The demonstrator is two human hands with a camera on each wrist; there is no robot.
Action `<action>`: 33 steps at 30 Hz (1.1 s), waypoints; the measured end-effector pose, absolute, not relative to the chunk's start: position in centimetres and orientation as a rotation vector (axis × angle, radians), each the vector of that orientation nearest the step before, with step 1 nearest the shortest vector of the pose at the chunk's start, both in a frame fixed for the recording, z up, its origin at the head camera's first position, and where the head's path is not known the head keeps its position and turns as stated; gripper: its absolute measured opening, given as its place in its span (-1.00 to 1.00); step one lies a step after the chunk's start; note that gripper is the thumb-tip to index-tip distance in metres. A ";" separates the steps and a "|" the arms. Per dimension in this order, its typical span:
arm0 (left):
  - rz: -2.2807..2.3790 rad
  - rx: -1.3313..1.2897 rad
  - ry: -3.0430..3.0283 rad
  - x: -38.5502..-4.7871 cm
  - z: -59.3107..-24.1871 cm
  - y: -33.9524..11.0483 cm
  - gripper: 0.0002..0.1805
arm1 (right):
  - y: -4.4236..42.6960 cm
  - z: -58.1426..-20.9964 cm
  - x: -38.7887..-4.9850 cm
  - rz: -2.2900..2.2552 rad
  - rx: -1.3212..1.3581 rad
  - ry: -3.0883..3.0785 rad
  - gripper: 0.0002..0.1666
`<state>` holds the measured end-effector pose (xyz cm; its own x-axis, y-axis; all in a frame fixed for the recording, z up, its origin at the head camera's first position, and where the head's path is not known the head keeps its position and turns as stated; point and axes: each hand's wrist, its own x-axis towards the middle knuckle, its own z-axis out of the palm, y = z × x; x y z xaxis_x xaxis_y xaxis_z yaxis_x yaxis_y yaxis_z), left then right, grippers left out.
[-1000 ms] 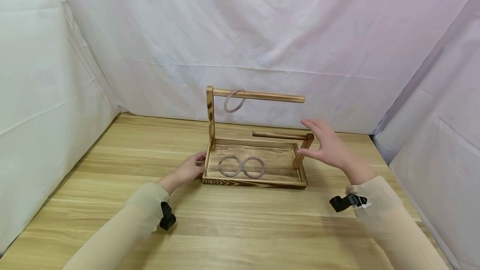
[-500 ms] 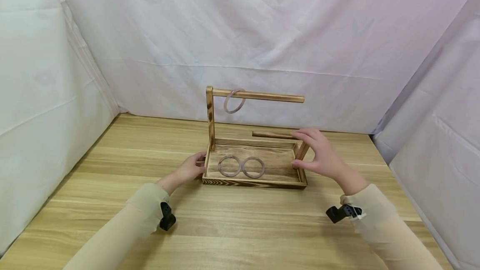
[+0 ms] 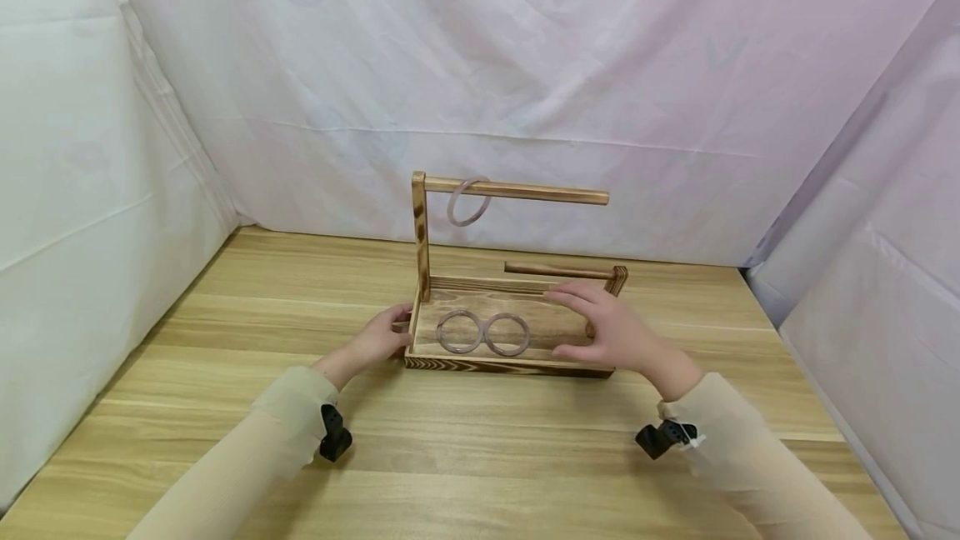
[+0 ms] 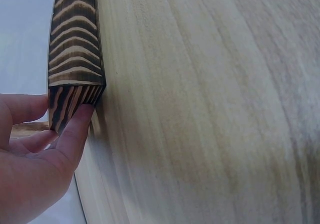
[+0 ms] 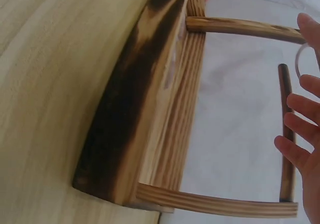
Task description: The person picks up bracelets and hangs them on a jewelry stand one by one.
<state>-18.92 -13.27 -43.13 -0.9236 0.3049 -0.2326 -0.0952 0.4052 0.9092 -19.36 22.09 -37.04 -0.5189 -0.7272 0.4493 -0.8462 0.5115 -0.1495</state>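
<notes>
A scorched-wood bangle stand with a shallow tray base and two side posts stands on the table. One pale translucent bangle hangs on the tall bar. Two like bangles, a left one and a right one, lie side by side in the tray. My left hand holds the tray's left end, its fingertips against the end wall in the left wrist view. Above the tray's right part hovers my right hand, thumb and fingers apart, right of the nearer bangle and holding nothing.
A lower bar juts leftward from the short right post, behind my right hand. White cloth hangs behind and on both sides of the wood-grain table. Black wrist cameras sit on both sleeves.
My right hand has moved left and down, from beside the short right post to over the tray. The left hand, the stand and the bangles stay where they were.
</notes>
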 end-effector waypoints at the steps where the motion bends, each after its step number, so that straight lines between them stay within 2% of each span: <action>1: 1.528 0.183 2.303 -18.9 -43.2 -13.3 -0.38 | 21.9 -37.2 -19.4 0.497 1.318 -2.456 -0.17; 5: 1.543 0.185 2.292 -19.0 -43.3 -13.3 -0.38 | 21.3 -37.8 -19.6 0.501 1.312 -2.562 -0.10; 17: 1.551 0.180 2.289 -19.1 -43.5 -13.5 -0.38 | 19.4 -39.6 -21.0 0.516 1.159 -2.834 -0.06; 33: 1.536 0.186 2.305 -19.1 -43.3 -13.4 -0.37 | 17.3 -40.9 -22.6 0.441 1.205 -2.978 -0.01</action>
<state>-19.12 -13.44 -43.29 -0.9254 0.3052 -0.2245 -0.0897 0.3992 0.9125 -22.60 17.27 -40.86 -0.7195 -0.6945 0.0085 -0.6671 0.6876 -0.2868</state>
